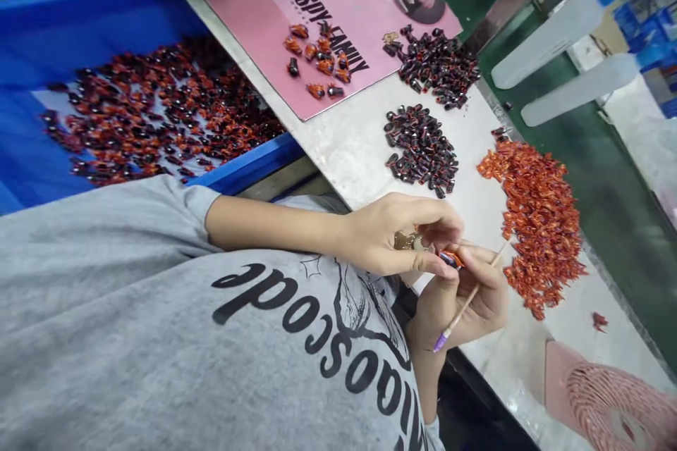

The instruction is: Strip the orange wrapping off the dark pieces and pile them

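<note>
My left hand (391, 236) is closed in a pinch on a small orange-and-dark piece (450, 258) just above the table edge. My right hand (468, 296) sits right below it, fingers wrapped round a thin wooden stick (465, 307) with a purple end. The stick's tip points up toward the piece. Both hands touch each other over my grey printed shirt (185, 338).
On the grey table (349, 148) lie two heaps of dark pieces (422, 149) (436, 65) and a heap of orange scraps (539, 218). A pink board (338, 21) carries several pieces. A blue bin (106, 21) holds many more. A pink fan (613, 402) stands nearby.
</note>
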{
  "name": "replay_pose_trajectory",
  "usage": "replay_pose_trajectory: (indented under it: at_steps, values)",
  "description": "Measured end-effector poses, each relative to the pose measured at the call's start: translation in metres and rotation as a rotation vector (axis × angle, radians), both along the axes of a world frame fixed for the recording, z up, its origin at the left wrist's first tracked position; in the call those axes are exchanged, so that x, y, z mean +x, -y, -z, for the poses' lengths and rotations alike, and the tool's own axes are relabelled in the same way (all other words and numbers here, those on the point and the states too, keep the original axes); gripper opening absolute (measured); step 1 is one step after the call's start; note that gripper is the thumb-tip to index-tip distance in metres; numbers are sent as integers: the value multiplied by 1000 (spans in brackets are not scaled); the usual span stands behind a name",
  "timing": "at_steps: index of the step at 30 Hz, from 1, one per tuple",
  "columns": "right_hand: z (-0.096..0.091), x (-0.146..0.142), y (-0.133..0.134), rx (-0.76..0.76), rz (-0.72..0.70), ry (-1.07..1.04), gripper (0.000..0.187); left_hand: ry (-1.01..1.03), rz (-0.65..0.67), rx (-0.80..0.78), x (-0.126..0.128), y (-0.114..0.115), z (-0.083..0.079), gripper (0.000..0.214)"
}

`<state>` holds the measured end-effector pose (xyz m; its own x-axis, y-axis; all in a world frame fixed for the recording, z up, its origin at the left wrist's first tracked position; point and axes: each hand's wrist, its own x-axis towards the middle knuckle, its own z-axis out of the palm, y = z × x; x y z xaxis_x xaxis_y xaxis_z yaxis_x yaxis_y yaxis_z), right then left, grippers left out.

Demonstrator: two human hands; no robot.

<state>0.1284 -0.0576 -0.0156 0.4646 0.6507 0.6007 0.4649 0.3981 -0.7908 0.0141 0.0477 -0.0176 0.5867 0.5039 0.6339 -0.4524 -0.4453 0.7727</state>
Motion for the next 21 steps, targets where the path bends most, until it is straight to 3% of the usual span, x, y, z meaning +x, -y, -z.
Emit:
replay_pose_trajectory:
  at_steps: [5, 11, 13, 18, 21]
  values:
    - [2, 0, -3, 28, 40, -17, 15, -77, 51, -42, -2, -1, -4, 19]
    - [2, -2, -1, 12, 24, -26, 18, -30, 23, -66, -2, 0, -2, 12]
    - [2, -4, 0, 17, 28, -39, 23, -4, 78, -178, -1, 1, -1, 10]
    - [1, -4, -2, 54, 88, -150, 29, 63, 328, -652, 0, -1, 0, 23]
    - [0, -2, -2, 37, 90, -203, 28, 76, 420, -783, -2, -5, -1, 29]
